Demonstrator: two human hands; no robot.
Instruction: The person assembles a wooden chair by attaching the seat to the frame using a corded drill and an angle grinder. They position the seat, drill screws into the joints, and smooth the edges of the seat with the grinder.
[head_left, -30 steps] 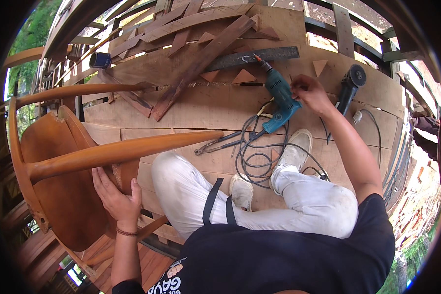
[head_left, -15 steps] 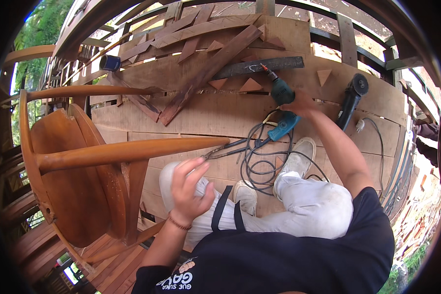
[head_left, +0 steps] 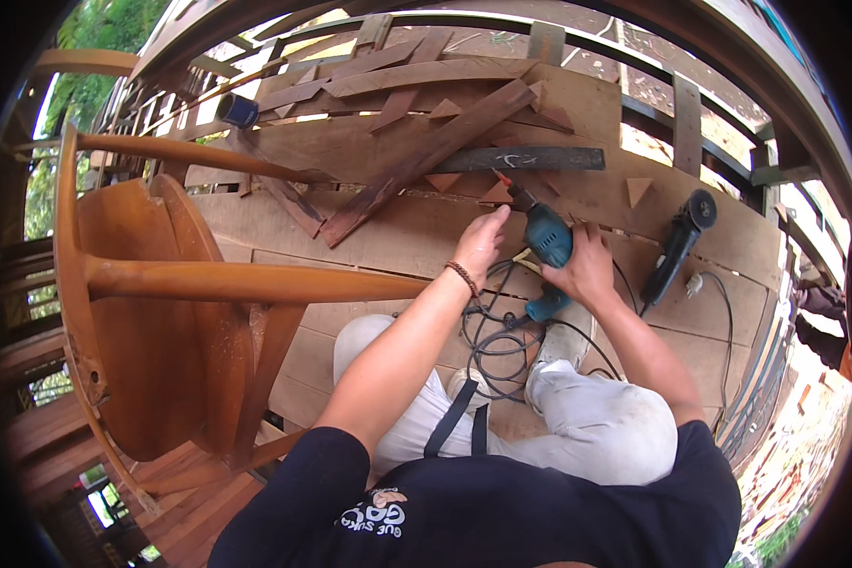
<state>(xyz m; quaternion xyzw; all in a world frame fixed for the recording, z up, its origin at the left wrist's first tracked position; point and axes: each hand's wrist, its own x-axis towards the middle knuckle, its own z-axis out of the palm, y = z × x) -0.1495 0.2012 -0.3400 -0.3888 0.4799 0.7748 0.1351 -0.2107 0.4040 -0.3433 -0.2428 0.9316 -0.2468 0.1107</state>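
Observation:
My right hand [head_left: 585, 267] is closed around a teal power drill [head_left: 547, 237], whose chuck and red-collared bit point away to the upper left. Close to the chuck is my left hand [head_left: 483, 244], its fingers stretched toward the tool, with no object visible in them. A dark bead bracelet circles that wrist. Beneath the drill, its black cord [head_left: 502, 352] lies in loose coils by my shoes. To the left, a brown wooden chair [head_left: 189, 279] rests tipped over, one leg reaching toward my left forearm.
A black angle grinder [head_left: 677, 248] lies on the boards at the right, near a plug and cord [head_left: 726, 312]. Farther off are dark wooden planks [head_left: 426, 161], several triangular offcuts [head_left: 638, 190] and a black flat strip [head_left: 540, 159]. A blue can [head_left: 239, 111] stands at the far left.
My left hand has swung from beside the chair leg forward and right to the drill's front. The right hand keeps its hold, and the drill has shifted slightly nearer to me.

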